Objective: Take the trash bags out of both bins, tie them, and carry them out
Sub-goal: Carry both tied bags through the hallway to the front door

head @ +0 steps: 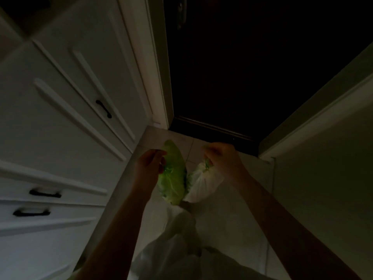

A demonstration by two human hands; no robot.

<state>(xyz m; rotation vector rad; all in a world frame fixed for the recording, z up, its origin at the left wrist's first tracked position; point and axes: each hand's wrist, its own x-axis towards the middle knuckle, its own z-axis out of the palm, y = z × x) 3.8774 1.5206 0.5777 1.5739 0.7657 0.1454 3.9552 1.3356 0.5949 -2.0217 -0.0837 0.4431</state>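
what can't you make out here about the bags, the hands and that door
All from the head view:
- Green bag: contents hidden by its plastic; the left hand covers part of its neck.
- White bag: knot hidden under the right hand.
- Dark door: too dim to tell whether it is latched; its handle is barely visible.
- The bins: not in view.

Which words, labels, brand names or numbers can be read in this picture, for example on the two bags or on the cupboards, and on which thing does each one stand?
None can be read.
Green bag in the left hand: no print shows.
White bag in the right hand: no print shows.
White cupboards and dark door: no label or sign; the picture is dim.
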